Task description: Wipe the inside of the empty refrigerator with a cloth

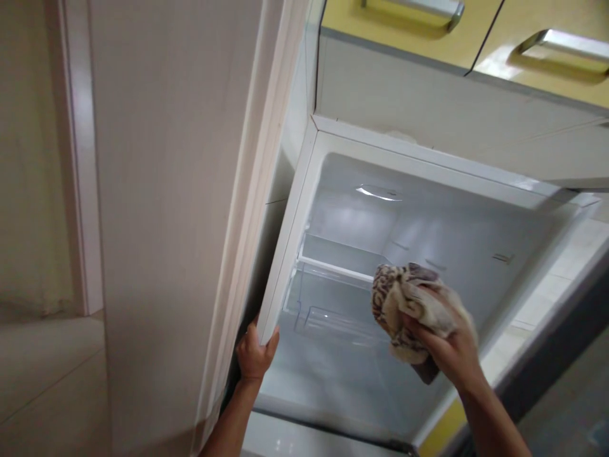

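A white fridge compartment stands open in front of me, with a glass shelf and a clear plastic bin inside. My right hand is closed on a crumpled beige patterned cloth, held inside the compartment near the shelf's right end. My left hand grips the fridge's left front edge, fingers curled round it, beside the open door.
Yellow cabinet doors with metal handles hang above the fridge. A pale wall and door frame lie to the left. Tiled wall and a dark counter edge show at the right.
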Action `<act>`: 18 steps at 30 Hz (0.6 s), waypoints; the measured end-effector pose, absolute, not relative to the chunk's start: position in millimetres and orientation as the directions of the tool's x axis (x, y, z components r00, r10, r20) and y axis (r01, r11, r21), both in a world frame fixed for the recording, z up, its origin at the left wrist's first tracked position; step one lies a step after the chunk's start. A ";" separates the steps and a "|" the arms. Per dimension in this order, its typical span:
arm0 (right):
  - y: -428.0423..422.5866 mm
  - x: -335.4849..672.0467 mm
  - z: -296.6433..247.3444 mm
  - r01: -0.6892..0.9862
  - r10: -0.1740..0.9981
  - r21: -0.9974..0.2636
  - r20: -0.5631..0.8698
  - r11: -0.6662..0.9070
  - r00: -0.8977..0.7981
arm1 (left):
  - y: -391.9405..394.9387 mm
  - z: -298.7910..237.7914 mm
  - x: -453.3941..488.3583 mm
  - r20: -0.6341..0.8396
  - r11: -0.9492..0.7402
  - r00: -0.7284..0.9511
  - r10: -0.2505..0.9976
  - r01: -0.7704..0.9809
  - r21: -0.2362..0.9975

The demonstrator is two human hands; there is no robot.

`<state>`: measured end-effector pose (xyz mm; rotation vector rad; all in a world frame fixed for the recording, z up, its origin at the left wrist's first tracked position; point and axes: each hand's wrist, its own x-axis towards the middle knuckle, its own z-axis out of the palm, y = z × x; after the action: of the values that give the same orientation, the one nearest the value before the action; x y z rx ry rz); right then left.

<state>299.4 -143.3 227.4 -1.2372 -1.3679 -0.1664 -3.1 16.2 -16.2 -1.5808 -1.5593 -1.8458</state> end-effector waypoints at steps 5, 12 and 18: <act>-77.0 281.8 241.7 0.713 0.801 -0.510 0.586 0.481 -0.121 | 12.3 -9.1 -4.0 0.894 -0.391 -0.328 0.305 0.813 0.432; 22.0 268.7 208.1 0.768 0.861 -0.390 0.212 0.508 -0.462 | 6.9 5.2 -5.8 0.938 -0.425 -0.273 0.212 0.839 0.340; 107.4 248.4 173.7 0.852 0.866 -0.193 -0.024 0.487 -0.500 | 5.7 7.9 -6.5 0.942 -0.429 -0.265 0.206 0.841 0.331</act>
<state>248.4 107.4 173.7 -1.5290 -2.6425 0.2767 -6.5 5.7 7.9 -1.5072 -1.2897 -1.7422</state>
